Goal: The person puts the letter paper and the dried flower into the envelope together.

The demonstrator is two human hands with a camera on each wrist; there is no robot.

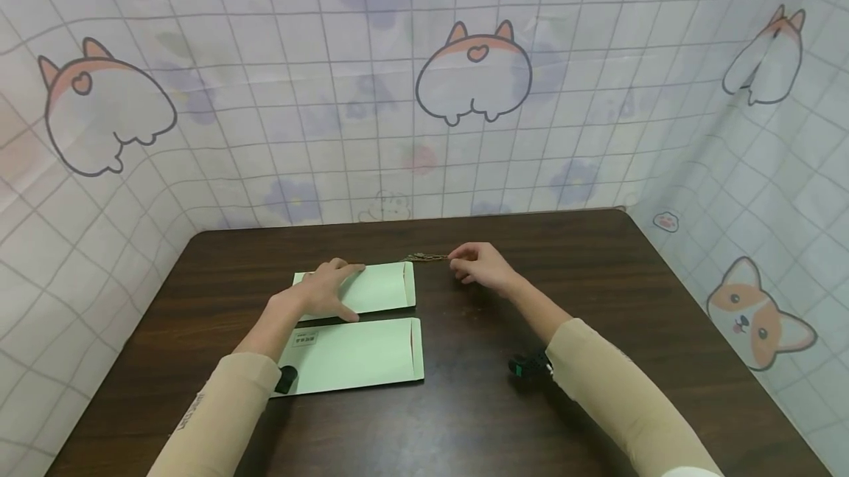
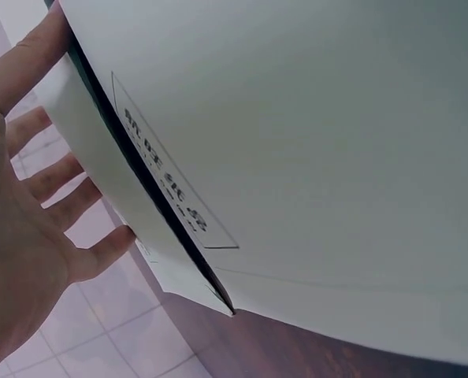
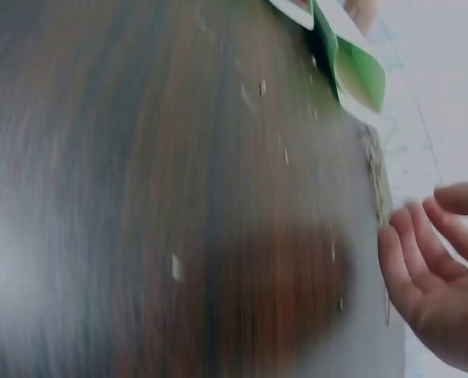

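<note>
Two pale green paper envelopes lie one behind the other on the table. On the far envelope [image 1: 381, 287] rests my left hand [image 1: 325, 291], its fingers and thumb spread. The near envelope [image 1: 365, 359] has a small printed box at its left; in the left wrist view that print shows large on the paper [image 2: 297, 157]. Behind the far envelope's right end lies a thin dried sprig [image 1: 424, 257]. My right hand [image 1: 483, 267] is at the sprig's right end, fingers loosely bent. The right wrist view shows the stem [image 3: 377, 181] passing by the fingertips, with no clear pinch.
Small pale crumbs [image 3: 177, 268] are scattered on the dark wooden table [image 1: 477, 403]. The far envelope's right end gapes open [image 3: 360, 75]. A dark wrist camera [image 1: 528, 366] hangs by the right sleeve. A patterned white curtain [image 1: 371, 130] stands behind the table.
</note>
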